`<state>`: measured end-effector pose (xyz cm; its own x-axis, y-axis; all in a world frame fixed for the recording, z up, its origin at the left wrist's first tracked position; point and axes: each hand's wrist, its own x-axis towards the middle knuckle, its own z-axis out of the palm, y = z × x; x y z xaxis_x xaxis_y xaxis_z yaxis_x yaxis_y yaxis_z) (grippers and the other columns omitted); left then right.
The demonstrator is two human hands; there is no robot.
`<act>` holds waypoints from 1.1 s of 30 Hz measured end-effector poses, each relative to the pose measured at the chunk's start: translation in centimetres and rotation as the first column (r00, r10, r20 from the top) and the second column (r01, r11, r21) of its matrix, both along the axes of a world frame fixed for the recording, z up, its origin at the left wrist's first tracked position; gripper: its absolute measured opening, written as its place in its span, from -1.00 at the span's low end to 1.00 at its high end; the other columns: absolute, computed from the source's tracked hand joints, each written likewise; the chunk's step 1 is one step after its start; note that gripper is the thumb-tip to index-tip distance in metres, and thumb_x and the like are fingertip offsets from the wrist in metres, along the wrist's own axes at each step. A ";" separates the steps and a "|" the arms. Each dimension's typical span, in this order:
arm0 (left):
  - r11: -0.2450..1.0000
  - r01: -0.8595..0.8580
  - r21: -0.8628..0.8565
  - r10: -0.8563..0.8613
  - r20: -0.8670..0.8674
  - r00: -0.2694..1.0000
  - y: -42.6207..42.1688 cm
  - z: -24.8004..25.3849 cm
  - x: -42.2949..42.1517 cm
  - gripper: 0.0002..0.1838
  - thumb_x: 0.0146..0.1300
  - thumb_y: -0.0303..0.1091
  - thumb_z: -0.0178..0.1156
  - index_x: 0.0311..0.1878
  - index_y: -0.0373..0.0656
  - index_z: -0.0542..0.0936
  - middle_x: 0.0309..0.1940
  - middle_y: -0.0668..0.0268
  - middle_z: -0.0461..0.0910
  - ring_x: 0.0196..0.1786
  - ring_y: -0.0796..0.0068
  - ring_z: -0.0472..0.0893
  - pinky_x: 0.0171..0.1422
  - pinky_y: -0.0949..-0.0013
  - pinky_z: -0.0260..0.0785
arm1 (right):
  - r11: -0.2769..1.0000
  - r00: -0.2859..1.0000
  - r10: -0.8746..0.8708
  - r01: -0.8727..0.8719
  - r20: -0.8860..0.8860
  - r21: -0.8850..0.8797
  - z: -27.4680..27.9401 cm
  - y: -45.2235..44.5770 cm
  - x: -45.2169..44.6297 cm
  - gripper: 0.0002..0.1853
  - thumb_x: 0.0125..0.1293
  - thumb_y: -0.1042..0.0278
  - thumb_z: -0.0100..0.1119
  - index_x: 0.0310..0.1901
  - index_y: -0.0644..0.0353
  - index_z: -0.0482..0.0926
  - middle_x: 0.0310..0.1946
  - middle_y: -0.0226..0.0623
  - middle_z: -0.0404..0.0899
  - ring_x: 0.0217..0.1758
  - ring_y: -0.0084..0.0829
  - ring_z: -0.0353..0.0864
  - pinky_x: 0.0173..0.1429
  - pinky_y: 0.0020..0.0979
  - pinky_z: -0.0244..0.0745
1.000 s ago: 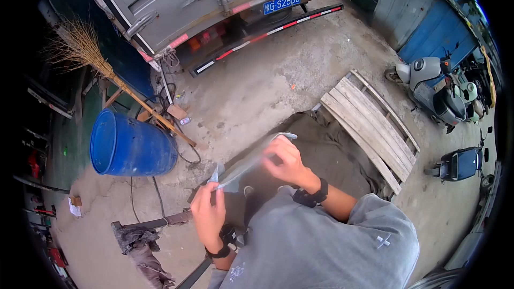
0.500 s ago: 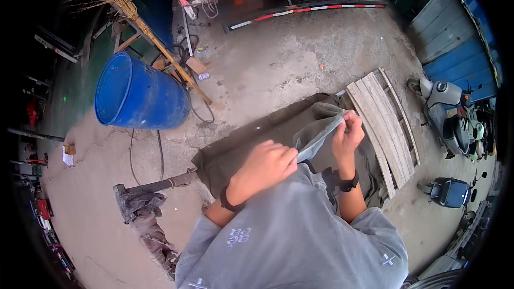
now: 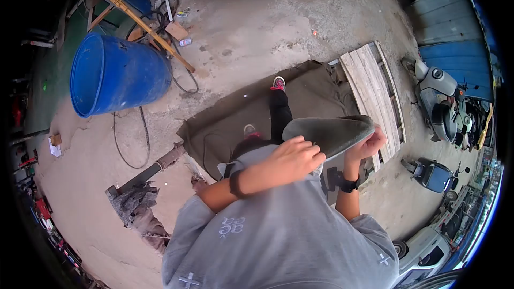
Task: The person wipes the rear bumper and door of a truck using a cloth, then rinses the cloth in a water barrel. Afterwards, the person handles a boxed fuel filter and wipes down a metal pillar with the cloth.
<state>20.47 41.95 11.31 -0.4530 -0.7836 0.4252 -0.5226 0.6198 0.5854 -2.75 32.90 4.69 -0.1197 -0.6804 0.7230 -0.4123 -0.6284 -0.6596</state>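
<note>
In front of my chest, a piece of grey-green canvas cloth (image 3: 332,132) is stretched between my two hands, its near edge pulled fairly straight. My left hand (image 3: 297,155) is closed at the cloth's left end. At the right end, my right hand (image 3: 369,144) pinches the corner with thumb and fingers. Below them a brown-grey tarp (image 3: 316,93) lies spread on the ground, and my shoe (image 3: 278,83) is on it. I cannot tell whether the held cloth is joined to this tarp.
A blue barrel (image 3: 123,75) lies tipped at the left, with a straw broom (image 3: 144,24) beside it. Wooden planks (image 3: 369,85) border the tarp on the right, with scooters (image 3: 441,93) beyond. A metal bar (image 3: 142,176) with ragged cloth sits left of me.
My view has tilted downward, bringing my feet into sight. The cloth is spread wider between my hands, and my right hand has moved slightly right and lower. Both hands keep their hold.
</note>
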 end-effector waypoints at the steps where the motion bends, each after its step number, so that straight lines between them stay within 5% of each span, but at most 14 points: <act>1: 0.999 -0.003 0.045 0.002 0.003 1.000 -1.2 0.0 0.4 -0.89 0.11 -0.43 0.25 -0.35 -0.14 0.50 -0.52 0.33 0.47 -0.35 0.34 0.58 -0.18 0.28 0.37 | 0.999 0.998 0.031 -0.031 -0.046 -0.015 0.9 -1.2 0.9 -0.86 0.50 0.59 -0.02 0.02 0.34 0.32 -0.09 -0.05 0.55 -0.14 -0.42 0.58 -0.03 -0.48 0.50; 3: 0.991 -0.013 0.135 0.010 0.025 1.000 -3.5 0.1 1.4 -0.89 0.13 -0.44 0.26 -0.35 -0.16 0.49 -0.51 0.28 0.48 -0.34 0.28 0.60 -0.16 0.24 0.40 | 0.999 0.999 -0.030 0.031 -0.037 0.025 0.4 -3.5 2.3 -0.78 0.36 0.75 0.06 -0.01 0.34 0.36 -0.12 -0.11 0.55 -0.23 -0.47 0.56 -0.13 -0.51 0.50; 8: 0.954 -0.141 0.264 0.116 0.109 0.987 -11.6 -0.3 3.0 -0.85 0.16 -0.43 0.29 -0.34 -0.20 0.48 -0.49 0.23 0.49 -0.33 0.17 0.59 -0.15 0.18 0.42 | 0.993 0.999 0.029 -0.025 -0.039 0.118 0.2 -11.9 4.9 -0.76 0.22 0.78 0.18 -0.13 0.32 0.41 -0.24 -0.25 0.53 -0.28 -0.59 0.52 -0.16 -0.59 0.48; 11: 0.926 -0.226 0.303 0.190 0.142 0.971 -17.3 0.1 2.8 -0.82 0.17 -0.42 0.30 -0.30 -0.24 0.47 -0.37 0.18 0.52 -0.26 0.12 0.59 -0.12 0.14 0.44 | 0.974 0.998 -0.018 0.003 0.064 0.226 0.4 -17.4 4.5 -0.76 0.14 0.73 0.26 -0.18 0.32 0.46 -0.39 -0.22 0.59 -0.42 -0.49 0.60 -0.28 -0.48 0.52; 15: 0.928 -0.235 0.289 0.183 0.195 0.964 -24.9 1.6 2.5 -0.79 0.17 -0.48 0.31 -0.24 -0.26 0.46 -0.19 0.13 0.54 -0.14 0.06 0.58 -0.07 0.09 0.45 | 0.964 0.997 -0.058 0.068 -0.044 0.257 0.6 -23.5 3.0 -0.79 0.12 0.63 0.31 -0.22 0.26 0.53 -0.42 -0.24 0.63 -0.43 -0.41 0.66 -0.26 -0.44 0.56; 17: 0.933 -0.257 0.252 0.202 0.223 0.954 -27.9 2.0 2.4 -0.79 0.16 -0.51 0.32 -0.23 -0.26 0.45 -0.19 0.13 0.54 -0.14 0.04 0.58 -0.07 0.09 0.45 | 0.961 0.996 -0.053 0.071 -0.073 0.267 1.1 -25.9 2.7 -0.78 0.17 0.71 0.28 -0.15 0.37 0.53 -0.32 -0.26 0.64 -0.32 -0.57 0.63 -0.18 -0.54 0.56; 24: 0.857 -0.430 0.284 0.381 0.212 0.900 -33.3 1.6 4.6 -0.79 0.17 -0.60 0.30 -0.20 -0.28 0.46 -0.28 0.11 0.57 -0.17 0.01 0.57 -0.10 0.10 0.43 | 0.967 0.997 0.061 -0.046 -0.052 0.252 1.2 -33.0 4.8 -0.82 0.22 0.72 0.26 -0.14 0.37 0.56 -0.41 -0.24 0.67 -0.42 -0.52 0.69 -0.27 -0.55 0.56; 26: 0.818 -0.462 0.342 0.435 0.157 0.887 -33.4 1.3 5.7 -0.78 0.17 -0.59 0.32 -0.17 -0.28 0.48 -0.29 0.11 0.57 -0.18 0.02 0.57 -0.11 0.13 0.44 | 0.946 0.989 0.146 -0.129 -0.037 0.296 0.4 -33.9 5.6 -0.83 0.29 0.74 0.20 -0.11 0.37 0.53 -0.46 -0.24 0.66 -0.46 -0.54 0.67 -0.32 -0.55 0.54; 27: 0.800 -0.477 0.363 0.468 0.118 0.876 -33.4 1.0 6.1 -0.78 0.17 -0.59 0.32 -0.16 -0.29 0.49 -0.29 0.12 0.58 -0.19 0.03 0.57 -0.12 0.14 0.44 | 0.930 0.995 0.103 -0.098 0.004 0.353 0.2 -34.2 6.1 -0.80 0.17 0.67 0.33 -0.19 0.28 0.57 -0.50 -0.26 0.65 -0.49 -0.43 0.68 -0.33 -0.46 0.53; 33: 0.801 -0.465 0.377 0.460 0.110 0.881 -33.3 -0.1 9.7 -0.82 0.18 -0.52 0.35 -0.17 -0.28 0.59 -0.28 0.13 0.60 -0.16 0.05 0.55 -0.05 0.16 0.45 | 0.795 0.968 0.248 -0.225 0.037 0.563 -1.1 -36.4 8.7 -0.89 0.35 0.67 0.18 -0.19 0.32 0.45 -0.60 -0.27 0.62 -0.55 -0.51 0.65 -0.41 -0.52 0.52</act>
